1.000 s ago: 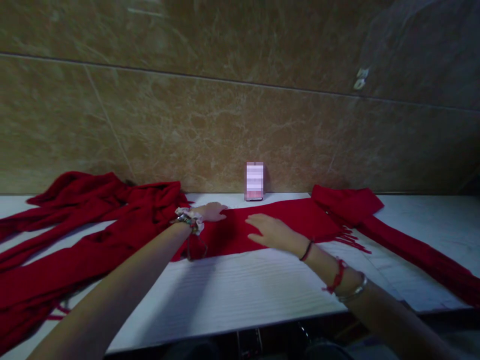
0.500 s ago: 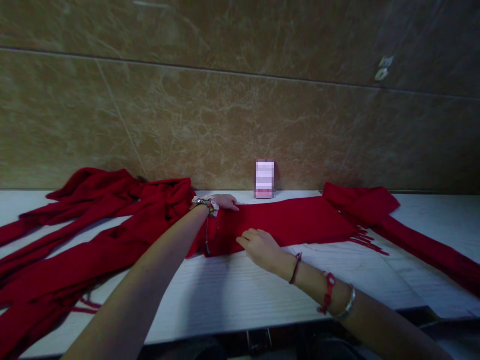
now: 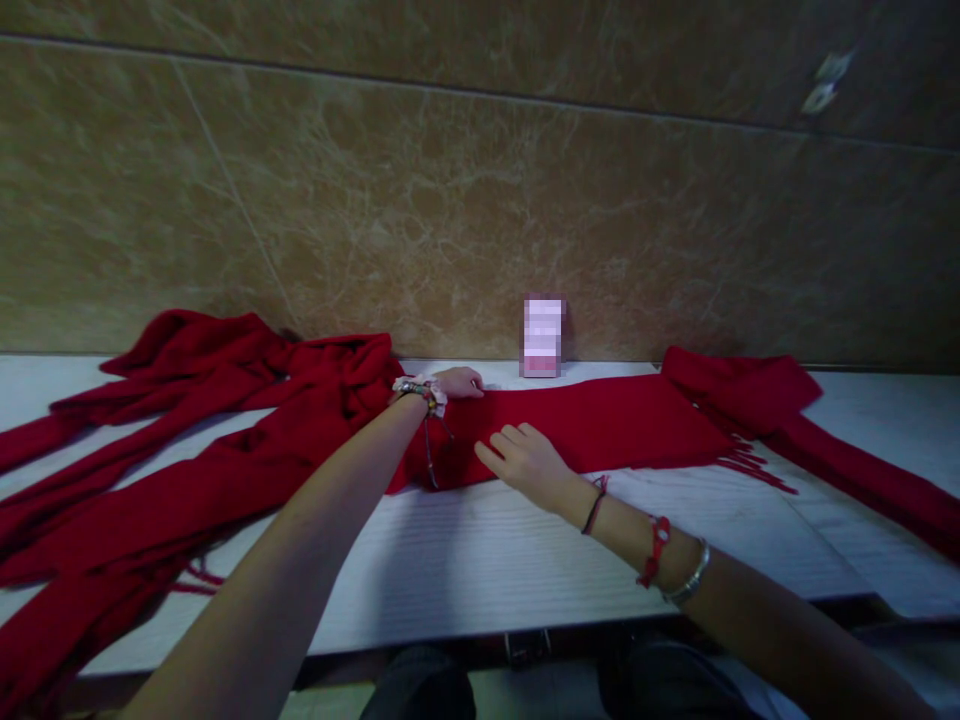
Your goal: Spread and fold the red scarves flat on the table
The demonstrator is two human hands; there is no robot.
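A red fringed scarf [image 3: 607, 420] lies flat and lengthwise on the white wood-grain table. At its far edge, left of the middle, my left hand [image 3: 459, 382] is closed with fingers curled in against the cloth; the fingertips are partly hidden. My right hand [image 3: 529, 465] rests on the scarf's near edge, palm down, with its fingers slightly apart and loosely bent. Left of my left wrist, more red scarves [image 3: 315, 430] lie in a rumpled heap. Bracelets circle both wrists.
A phone with a blurred screen [image 3: 542, 338] leans against the brown marble-patterned wall [image 3: 420, 220] behind the scarf. Another folded red cloth [image 3: 742, 390] stretches off to the right. The white table's front edge [image 3: 420, 640] runs just before my knees.
The view has tilted down and shifted slightly, so everything sits higher in the picture. My right hand's fingers have spread a little more. The scarf lies much as before.
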